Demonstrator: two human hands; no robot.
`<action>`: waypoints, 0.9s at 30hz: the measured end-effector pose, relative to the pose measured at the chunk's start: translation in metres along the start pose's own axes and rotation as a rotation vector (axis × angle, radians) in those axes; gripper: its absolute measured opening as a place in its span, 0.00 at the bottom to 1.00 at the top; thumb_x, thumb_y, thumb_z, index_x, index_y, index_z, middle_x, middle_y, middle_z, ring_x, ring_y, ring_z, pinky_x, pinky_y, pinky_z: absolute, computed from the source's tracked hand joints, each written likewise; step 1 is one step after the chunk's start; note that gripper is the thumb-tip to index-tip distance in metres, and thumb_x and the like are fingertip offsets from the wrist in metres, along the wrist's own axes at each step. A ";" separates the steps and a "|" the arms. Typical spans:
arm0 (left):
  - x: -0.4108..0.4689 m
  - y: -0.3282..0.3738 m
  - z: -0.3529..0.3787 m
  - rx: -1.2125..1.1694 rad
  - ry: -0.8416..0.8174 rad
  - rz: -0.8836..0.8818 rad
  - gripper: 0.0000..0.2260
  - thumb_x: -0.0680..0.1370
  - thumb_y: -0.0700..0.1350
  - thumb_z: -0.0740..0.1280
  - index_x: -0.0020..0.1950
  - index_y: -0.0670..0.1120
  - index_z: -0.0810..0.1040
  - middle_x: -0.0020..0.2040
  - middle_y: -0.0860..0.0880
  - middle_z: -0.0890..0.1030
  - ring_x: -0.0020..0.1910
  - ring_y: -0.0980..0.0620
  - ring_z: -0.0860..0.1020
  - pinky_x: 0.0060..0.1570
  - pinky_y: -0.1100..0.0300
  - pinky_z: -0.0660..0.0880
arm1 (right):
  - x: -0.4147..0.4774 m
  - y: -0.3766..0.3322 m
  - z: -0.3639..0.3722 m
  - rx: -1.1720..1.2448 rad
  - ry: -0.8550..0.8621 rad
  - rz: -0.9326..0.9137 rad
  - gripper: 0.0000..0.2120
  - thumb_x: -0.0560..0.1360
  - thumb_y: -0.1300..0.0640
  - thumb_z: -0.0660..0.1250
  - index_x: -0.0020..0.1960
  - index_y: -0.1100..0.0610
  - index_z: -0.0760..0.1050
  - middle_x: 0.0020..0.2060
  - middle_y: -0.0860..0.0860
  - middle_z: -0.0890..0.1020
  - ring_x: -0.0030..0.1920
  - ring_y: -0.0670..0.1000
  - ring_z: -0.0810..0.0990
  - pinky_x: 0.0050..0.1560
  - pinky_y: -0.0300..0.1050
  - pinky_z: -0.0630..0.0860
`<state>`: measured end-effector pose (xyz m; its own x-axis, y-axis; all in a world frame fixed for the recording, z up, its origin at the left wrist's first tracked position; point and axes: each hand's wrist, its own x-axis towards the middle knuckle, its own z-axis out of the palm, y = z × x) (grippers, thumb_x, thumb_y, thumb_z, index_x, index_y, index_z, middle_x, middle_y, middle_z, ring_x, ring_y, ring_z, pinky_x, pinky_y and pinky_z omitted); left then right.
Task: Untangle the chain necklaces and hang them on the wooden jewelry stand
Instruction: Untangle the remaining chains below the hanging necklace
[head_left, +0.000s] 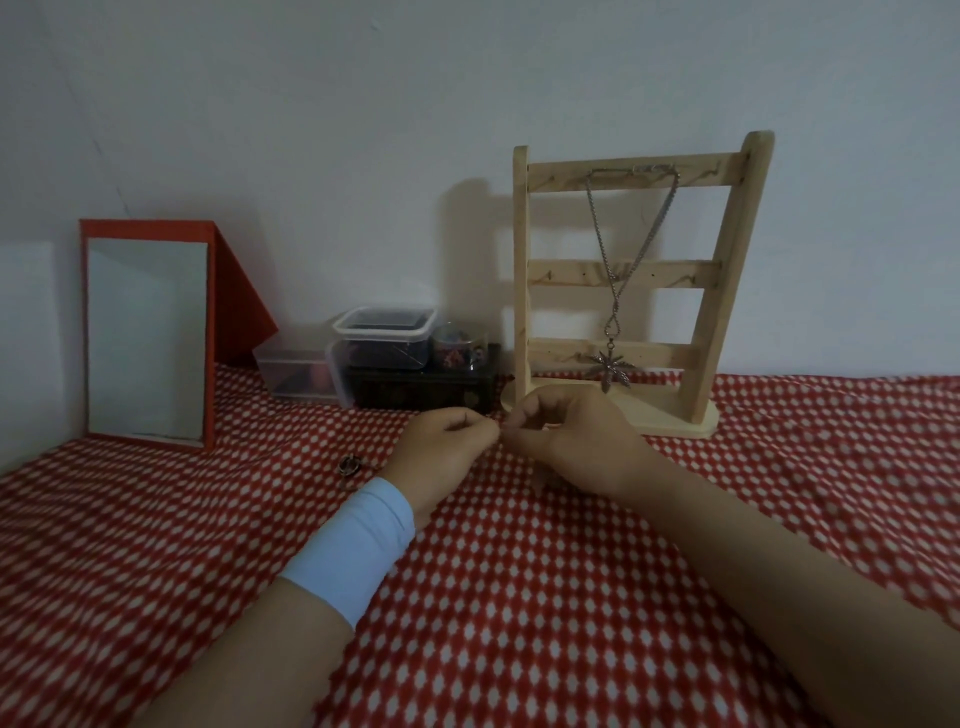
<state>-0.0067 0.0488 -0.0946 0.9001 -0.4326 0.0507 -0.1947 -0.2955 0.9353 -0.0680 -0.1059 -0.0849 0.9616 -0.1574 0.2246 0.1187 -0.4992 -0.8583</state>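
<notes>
**One stand** (566, 273) rises right of centre on the patterned cloth (519, 571). **One necklace** (608, 364), with a leaf pendant, hangs from its top rung. **Two hands** meet at frame centre, before the stand's base: left hand (441, 441) and right hand (566, 441), fingers curled, tips pinched together. Whether they hold anything cannot be told. One wristband (353, 551) circles the left wrist. One mirror (145, 338) stands at left.

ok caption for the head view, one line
Left hand and right hand, fingers meeting, before the wooden jewelry stand with one pendant necklace hung.
</notes>
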 end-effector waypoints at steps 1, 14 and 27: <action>0.000 -0.001 0.000 -0.032 -0.005 -0.020 0.12 0.77 0.46 0.66 0.34 0.51 0.82 0.38 0.51 0.84 0.45 0.51 0.81 0.50 0.55 0.77 | 0.000 0.000 -0.001 -0.096 -0.003 -0.046 0.03 0.74 0.59 0.76 0.41 0.56 0.84 0.37 0.47 0.86 0.31 0.41 0.81 0.34 0.34 0.77; 0.002 -0.005 0.002 -0.010 -0.067 -0.005 0.11 0.78 0.46 0.65 0.38 0.49 0.83 0.41 0.49 0.84 0.48 0.51 0.82 0.55 0.54 0.77 | 0.002 0.003 -0.005 0.258 -0.173 0.147 0.11 0.83 0.61 0.64 0.43 0.60 0.79 0.31 0.51 0.82 0.36 0.52 0.82 0.46 0.47 0.81; 0.003 -0.007 0.005 -0.230 -0.060 -0.138 0.11 0.77 0.48 0.64 0.38 0.46 0.78 0.39 0.48 0.83 0.46 0.48 0.81 0.53 0.51 0.76 | 0.003 0.005 0.000 -0.102 -0.081 -0.107 0.13 0.86 0.57 0.54 0.50 0.59 0.74 0.43 0.52 0.78 0.44 0.47 0.77 0.49 0.42 0.74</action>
<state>-0.0045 0.0454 -0.1023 0.8859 -0.4535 -0.0970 0.0279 -0.1568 0.9872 -0.0647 -0.1088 -0.0885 0.9623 -0.0313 0.2704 0.1996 -0.5942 -0.7791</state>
